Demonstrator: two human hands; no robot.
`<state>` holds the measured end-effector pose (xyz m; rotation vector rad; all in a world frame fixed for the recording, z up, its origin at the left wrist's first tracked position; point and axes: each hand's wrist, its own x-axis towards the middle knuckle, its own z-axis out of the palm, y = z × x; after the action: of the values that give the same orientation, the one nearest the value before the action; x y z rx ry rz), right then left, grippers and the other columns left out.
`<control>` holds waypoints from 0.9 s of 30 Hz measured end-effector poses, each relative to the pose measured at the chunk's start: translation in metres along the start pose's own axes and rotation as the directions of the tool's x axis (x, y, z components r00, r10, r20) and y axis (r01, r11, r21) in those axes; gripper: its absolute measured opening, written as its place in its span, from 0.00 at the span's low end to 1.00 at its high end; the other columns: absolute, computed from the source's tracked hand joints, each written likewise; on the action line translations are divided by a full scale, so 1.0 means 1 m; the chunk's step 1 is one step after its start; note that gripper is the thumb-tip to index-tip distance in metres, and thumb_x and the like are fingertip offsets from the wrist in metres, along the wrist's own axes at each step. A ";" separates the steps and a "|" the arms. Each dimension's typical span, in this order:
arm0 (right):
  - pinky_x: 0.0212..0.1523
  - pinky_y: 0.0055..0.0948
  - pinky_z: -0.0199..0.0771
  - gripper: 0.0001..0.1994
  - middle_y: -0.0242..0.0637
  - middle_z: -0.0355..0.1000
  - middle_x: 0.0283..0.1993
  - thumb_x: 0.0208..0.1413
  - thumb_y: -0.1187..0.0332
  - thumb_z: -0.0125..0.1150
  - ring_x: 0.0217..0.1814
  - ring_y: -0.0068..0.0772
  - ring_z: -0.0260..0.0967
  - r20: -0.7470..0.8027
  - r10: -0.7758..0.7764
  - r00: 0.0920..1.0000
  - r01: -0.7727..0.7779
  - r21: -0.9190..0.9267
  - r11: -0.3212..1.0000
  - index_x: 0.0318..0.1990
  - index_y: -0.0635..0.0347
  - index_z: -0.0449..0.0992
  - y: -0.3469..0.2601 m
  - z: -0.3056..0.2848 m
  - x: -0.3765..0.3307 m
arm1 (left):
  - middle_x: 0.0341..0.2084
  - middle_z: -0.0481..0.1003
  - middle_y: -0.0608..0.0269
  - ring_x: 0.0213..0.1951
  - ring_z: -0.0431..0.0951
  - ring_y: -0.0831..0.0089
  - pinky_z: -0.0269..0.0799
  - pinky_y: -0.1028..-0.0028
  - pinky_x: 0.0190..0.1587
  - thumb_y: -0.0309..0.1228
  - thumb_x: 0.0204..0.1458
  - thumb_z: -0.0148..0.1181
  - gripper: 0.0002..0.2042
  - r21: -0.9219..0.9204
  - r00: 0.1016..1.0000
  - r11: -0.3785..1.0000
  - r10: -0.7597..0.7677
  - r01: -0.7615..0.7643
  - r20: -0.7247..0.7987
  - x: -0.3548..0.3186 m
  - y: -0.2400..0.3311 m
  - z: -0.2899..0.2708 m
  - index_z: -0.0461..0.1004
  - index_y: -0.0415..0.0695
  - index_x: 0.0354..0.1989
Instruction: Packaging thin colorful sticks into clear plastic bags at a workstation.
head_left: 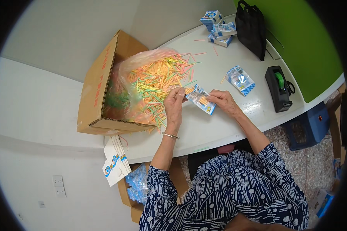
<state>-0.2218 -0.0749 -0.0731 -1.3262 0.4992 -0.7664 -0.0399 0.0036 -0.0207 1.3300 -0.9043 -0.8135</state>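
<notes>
Left hand [174,103] and right hand [223,101] both pinched on flat clear packet [199,99], blue-edged, above white table [204,127]. Thin coloured sticks [158,82] spill from crinkled bag [142,65] in cardboard box [94,88].

On the table [219,127] in front of me, my left hand [174,106] and right hand [223,102] hold a packet [199,99] between them near the front edge, with the sticks [158,88] just behind and left of my left hand, spilling out of a bag [142,65] that lies in a box [100,84] tipped on its side at the table's left end. To the right of my right hand lies another packet [241,80], and further right, near the right edge, stands a tape dispenser [278,88]. At the far edge sit stacked cartons [218,27], with a tote [251,29] just to their right.
</notes>
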 end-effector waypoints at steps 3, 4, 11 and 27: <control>0.31 0.17 0.56 0.11 0.26 0.65 0.28 0.56 0.68 0.56 0.31 0.14 0.57 0.000 -0.005 1.000 0.005 -0.001 1.000 0.34 0.71 0.77 0.002 -0.001 0.000 | 0.30 0.74 0.67 0.32 0.72 0.82 0.71 0.79 0.38 0.30 0.57 0.54 0.10 0.025 0.996 0.998 0.066 -0.065 -0.056 0.000 0.001 0.000 0.76 0.35 0.39; 0.31 0.17 0.56 0.11 0.26 0.65 0.28 0.57 0.68 0.56 0.31 0.14 0.57 -0.003 0.000 1.000 0.000 -0.011 1.000 0.34 0.71 0.77 0.003 -0.001 0.001 | 0.30 0.74 0.67 0.32 0.72 0.82 0.71 0.79 0.38 0.30 0.57 0.54 0.10 0.026 0.996 0.998 0.066 -0.065 -0.056 0.000 0.002 0.000 0.76 0.35 0.39; 0.31 0.17 0.56 0.11 0.26 0.65 0.29 0.57 0.69 0.56 0.31 0.14 0.57 -0.005 -0.018 1.000 0.019 0.008 1.000 0.34 0.71 0.77 0.003 0.000 -0.001 | 0.33 0.77 0.63 0.35 0.73 0.79 0.70 0.78 0.41 0.29 0.57 0.54 0.10 0.308 0.963 0.914 0.269 -0.263 0.023 -0.005 0.011 0.000 0.76 0.35 0.40; 0.30 0.16 0.56 0.11 0.26 0.66 0.31 0.57 0.68 0.56 0.31 0.14 0.57 -0.015 -0.048 0.999 0.049 0.024 0.999 0.37 0.69 0.78 0.002 0.002 0.002 | 0.35 0.77 0.53 0.41 0.78 0.65 0.71 0.72 0.44 0.29 0.51 0.59 0.16 0.729 0.773 0.373 0.540 -0.573 0.332 0.019 0.039 -0.024 0.70 0.38 0.48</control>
<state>-0.2186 -0.0749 -0.0743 -1.3152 0.4694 -0.8201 -0.0107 0.0003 0.0191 1.5893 -1.7739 0.2080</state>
